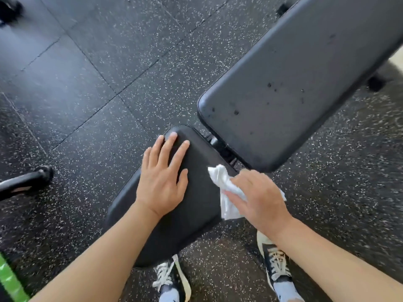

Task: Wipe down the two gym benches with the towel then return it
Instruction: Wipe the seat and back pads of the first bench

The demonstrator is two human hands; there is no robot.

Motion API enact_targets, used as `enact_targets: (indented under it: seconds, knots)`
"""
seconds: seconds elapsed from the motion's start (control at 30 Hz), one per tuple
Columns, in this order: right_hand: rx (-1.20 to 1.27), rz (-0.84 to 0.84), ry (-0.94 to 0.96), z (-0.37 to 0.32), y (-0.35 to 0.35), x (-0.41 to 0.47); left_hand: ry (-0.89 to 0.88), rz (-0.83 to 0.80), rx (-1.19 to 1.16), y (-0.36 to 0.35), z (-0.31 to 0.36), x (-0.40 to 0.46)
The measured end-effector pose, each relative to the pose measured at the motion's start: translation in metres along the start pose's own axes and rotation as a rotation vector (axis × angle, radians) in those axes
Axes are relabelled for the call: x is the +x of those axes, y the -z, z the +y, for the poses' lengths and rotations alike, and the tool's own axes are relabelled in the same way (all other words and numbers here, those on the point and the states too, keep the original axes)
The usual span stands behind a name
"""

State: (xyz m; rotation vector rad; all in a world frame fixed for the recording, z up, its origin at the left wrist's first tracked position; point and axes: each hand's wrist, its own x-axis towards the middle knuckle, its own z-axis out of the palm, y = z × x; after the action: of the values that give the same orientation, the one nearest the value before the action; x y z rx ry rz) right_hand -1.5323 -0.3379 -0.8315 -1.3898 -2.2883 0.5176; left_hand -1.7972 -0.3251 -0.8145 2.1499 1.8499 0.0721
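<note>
A black padded gym bench fills the middle of the head view: its seat pad (192, 214) lies below me and its long back pad (294, 83) runs up to the right, dotted with dark specks. My left hand (163, 177) rests flat on the seat pad with fingers spread. My right hand (259, 197) presses a crumpled white towel (226, 188) against the seat pad's right edge, fingers laid over the cloth. A second bench is not in view.
Speckled black rubber floor tiles (87, 83) surround the bench. A black bar end (32, 179) lies at the left, a green strip (11, 280) at the bottom left. My two shoes (274, 264) stand just below the seat. The bench frame (220, 144) shows between the pads.
</note>
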Motion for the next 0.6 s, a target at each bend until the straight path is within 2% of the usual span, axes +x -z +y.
enact_targets:
  seconds: [0.23, 0.47, 0.53, 0.6]
  knots:
    - [-0.019, 0.051, -0.220, -0.041, -0.019, 0.047, -0.007, 0.058, -0.023, -0.012, -0.004, 0.002]
    - [-0.001, 0.115, -0.420, -0.071, -0.034, 0.094, -0.063, -0.012, -0.027, -0.014, -0.011, 0.001]
    - [-0.026, 0.152, -0.464, -0.076, -0.036, 0.083, -0.113, -0.027, -0.007, -0.014, -0.014, 0.000]
    - [-0.072, 0.209, -0.515, -0.083, -0.039, 0.062, -0.272, -0.047, 0.023, -0.014, -0.021, -0.001]
